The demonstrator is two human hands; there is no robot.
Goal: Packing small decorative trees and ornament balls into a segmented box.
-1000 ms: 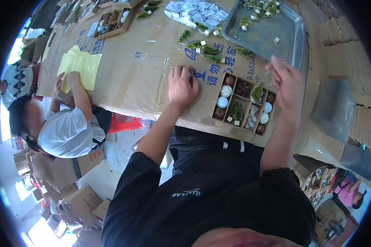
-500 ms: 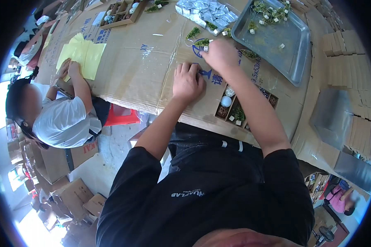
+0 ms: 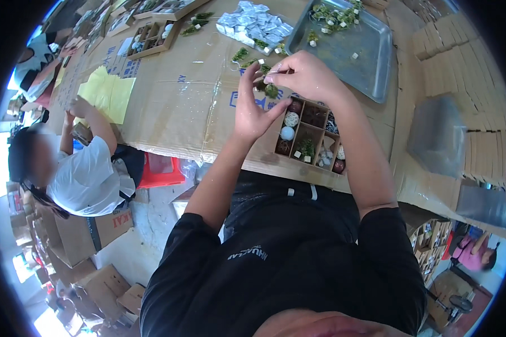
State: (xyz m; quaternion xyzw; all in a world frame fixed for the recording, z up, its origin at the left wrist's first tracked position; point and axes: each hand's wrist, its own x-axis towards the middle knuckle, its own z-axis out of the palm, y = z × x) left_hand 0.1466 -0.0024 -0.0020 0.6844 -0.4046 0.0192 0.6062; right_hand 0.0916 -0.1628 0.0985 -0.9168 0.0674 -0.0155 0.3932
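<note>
My right hand [image 3: 309, 77] pinches a small green bottle-brush tree [image 3: 270, 90] over the table, and the fingers partly hide it. Just left of it is my left hand [image 3: 252, 112], its fingers apart and its thumb pointing toward the box. Below both hands, near the table's front edge, lies a divided cardboard box [image 3: 293, 155]. It holds white, pale blue and brown balls, some green trees with white cube bases [image 3: 305, 153] in one compartment, and other small ornaments. My right forearm covers part of the box's right side. More such trees lie just beyond my fingers.
A metal tray [image 3: 371, 70] with several little trees stands at the far right. Beside it is a pile of silvery packets [image 3: 253, 25]. Another divided box [image 3: 152, 42] lies at the far left. A co-worker sits at the left by yellow paper [image 3: 109, 92]. Stacked cardboard [image 3: 461, 73] borders the right.
My right hand has drawn back toward the box with a little tree. My left hand has lifted off the table and spread its fingers. The view has shifted, showing more of the box.
</note>
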